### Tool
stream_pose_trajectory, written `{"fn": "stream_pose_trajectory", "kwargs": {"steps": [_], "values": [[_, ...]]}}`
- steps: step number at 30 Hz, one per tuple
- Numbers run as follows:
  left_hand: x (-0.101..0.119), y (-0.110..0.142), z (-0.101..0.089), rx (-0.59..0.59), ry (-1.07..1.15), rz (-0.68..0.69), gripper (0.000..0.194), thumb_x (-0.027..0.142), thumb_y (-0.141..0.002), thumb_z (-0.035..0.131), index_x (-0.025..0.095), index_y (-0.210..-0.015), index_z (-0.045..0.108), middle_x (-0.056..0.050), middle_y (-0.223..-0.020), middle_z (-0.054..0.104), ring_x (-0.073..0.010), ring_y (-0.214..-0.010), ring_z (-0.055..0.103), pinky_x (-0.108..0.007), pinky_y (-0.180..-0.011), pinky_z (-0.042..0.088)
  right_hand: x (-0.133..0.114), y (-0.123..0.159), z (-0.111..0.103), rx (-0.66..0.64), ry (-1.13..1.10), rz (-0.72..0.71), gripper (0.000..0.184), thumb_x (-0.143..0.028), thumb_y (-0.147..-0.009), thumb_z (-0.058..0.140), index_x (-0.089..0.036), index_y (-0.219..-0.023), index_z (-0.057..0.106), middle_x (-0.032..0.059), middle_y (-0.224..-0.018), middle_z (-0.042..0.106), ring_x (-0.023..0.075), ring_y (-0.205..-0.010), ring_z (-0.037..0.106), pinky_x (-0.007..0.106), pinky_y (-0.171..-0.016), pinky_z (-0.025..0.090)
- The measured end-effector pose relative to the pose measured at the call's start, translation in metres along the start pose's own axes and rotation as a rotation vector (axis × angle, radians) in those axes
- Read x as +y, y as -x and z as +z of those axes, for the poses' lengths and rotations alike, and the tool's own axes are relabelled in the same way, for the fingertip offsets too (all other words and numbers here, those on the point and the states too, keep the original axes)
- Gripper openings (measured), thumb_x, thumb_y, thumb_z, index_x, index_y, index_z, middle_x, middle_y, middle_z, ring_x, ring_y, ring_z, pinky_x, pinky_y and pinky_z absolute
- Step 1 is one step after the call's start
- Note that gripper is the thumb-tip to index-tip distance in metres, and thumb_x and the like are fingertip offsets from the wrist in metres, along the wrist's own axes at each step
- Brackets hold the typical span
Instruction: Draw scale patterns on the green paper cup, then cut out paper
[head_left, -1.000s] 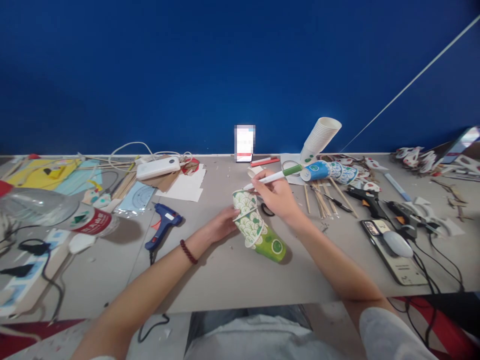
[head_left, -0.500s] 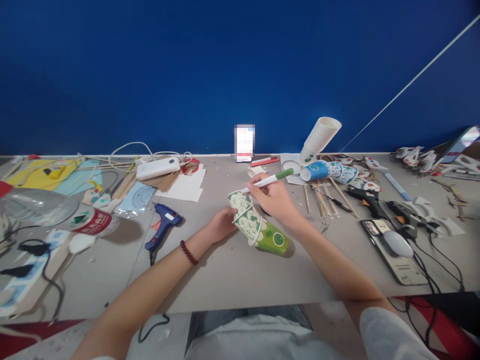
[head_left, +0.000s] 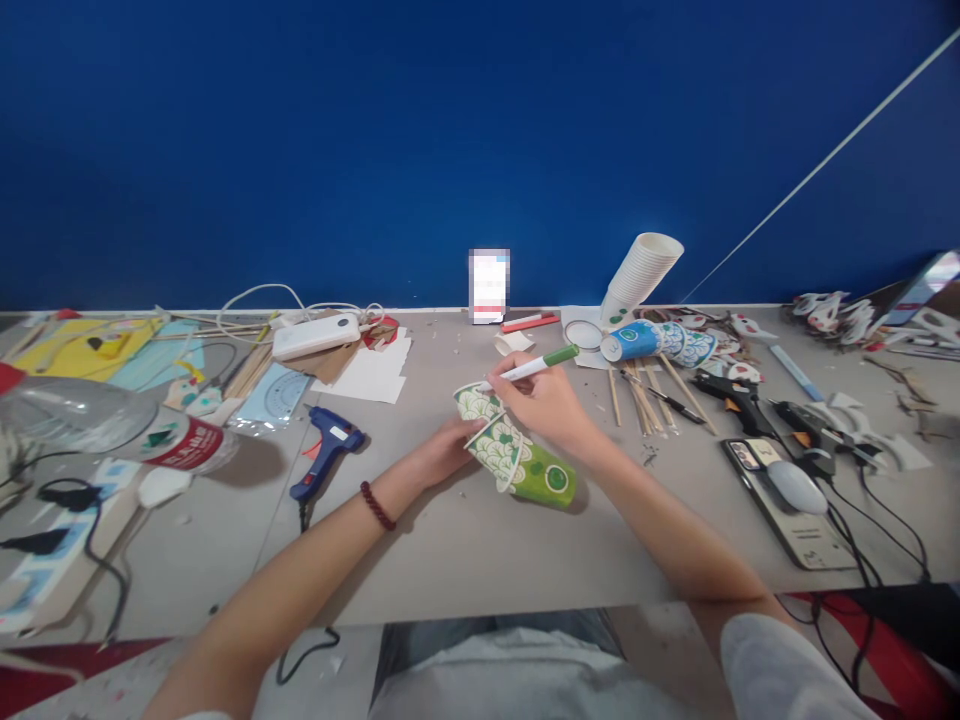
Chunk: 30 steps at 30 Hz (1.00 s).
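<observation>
Several nested paper cups (head_left: 498, 452) with a green scale pattern lie tilted above the table, the green base end toward the lower right. My left hand (head_left: 452, 450) is closed around their left side, its thumb at the rim of one cup. In my right hand (head_left: 546, 400) a white marker with a green end (head_left: 534, 367) is pinched between the fingers. Its tip is at the upper cup's wall near the rim; whether it touches cannot be made out.
Left lie a blue glue gun (head_left: 328, 452), a plastic bottle (head_left: 150, 425) and a power strip (head_left: 71, 545). At right are a white cup stack (head_left: 637, 280), blue patterned cups (head_left: 634, 341), wooden sticks (head_left: 643, 402), black glue guns (head_left: 731, 400) and a phone (head_left: 784, 510) under a mouse (head_left: 796, 487).
My right hand and the marker have shifted slightly left and down, the marker tilting a little flatter. My left hand has its thumb further over the cups, which have turned slightly.
</observation>
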<state>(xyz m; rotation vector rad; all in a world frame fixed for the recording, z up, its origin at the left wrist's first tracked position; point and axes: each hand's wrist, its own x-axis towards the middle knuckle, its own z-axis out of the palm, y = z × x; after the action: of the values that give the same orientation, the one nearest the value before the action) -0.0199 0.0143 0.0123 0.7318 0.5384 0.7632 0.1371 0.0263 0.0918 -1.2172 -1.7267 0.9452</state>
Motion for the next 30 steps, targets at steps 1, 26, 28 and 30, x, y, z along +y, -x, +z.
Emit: {"fn": "stream_pose_trajectory", "kwargs": {"steps": [1, 26, 28, 30], "values": [[0.0, 0.0, 0.0001, 0.002, -0.003, -0.002, 0.027, 0.029, -0.077, 0.062, 0.012, -0.098, 0.064, -0.011, -0.095, 0.07, -0.0265, -0.092, 0.062, -0.036, -0.084, 0.04, 0.0008, 0.0, 0.0001, -0.001, 0.006, 0.0, 0.015, -0.034, -0.081, 0.053, -0.021, -0.078, 0.058, 0.0026, -0.073, 0.064, 0.0156, -0.068, 0.059, 0.03, -0.062, 0.047], [0.0, 0.0006, 0.0011, 0.057, -0.022, -0.027, 0.03, 0.028, -0.073, 0.065, 0.011, -0.097, 0.065, -0.013, -0.094, 0.07, -0.0284, -0.095, 0.062, -0.037, -0.083, 0.042, -0.0036, 0.0026, -0.002, -0.002, 0.094, 0.007, 0.013, -0.029, -0.081, 0.053, -0.019, -0.072, 0.056, -0.0007, -0.06, 0.059, 0.0121, -0.057, 0.054, 0.027, -0.058, 0.041], [0.0, 0.0009, 0.0009, 0.055, -0.02, -0.027, 0.03, 0.028, -0.073, 0.065, 0.011, -0.099, 0.065, -0.012, -0.095, 0.07, -0.0278, -0.095, 0.062, -0.036, -0.084, 0.042, -0.0028, 0.0026, -0.0019, 0.0, 0.07, 0.001, 0.014, -0.03, -0.082, 0.052, -0.019, -0.074, 0.056, 0.0001, -0.062, 0.06, 0.0119, -0.057, 0.054, 0.027, -0.057, 0.041], [-0.0002, 0.001, 0.0003, 0.054, -0.015, -0.021, 0.034, 0.027, -0.074, 0.065, 0.012, -0.104, 0.064, -0.012, -0.099, 0.069, -0.0274, -0.095, 0.062, -0.036, -0.085, 0.041, -0.0017, 0.0024, -0.0017, 0.005, 0.044, 0.003, 0.015, -0.032, -0.083, 0.052, -0.019, -0.076, 0.056, 0.001, -0.065, 0.062, 0.0123, -0.058, 0.055, 0.027, -0.056, 0.041]]}}
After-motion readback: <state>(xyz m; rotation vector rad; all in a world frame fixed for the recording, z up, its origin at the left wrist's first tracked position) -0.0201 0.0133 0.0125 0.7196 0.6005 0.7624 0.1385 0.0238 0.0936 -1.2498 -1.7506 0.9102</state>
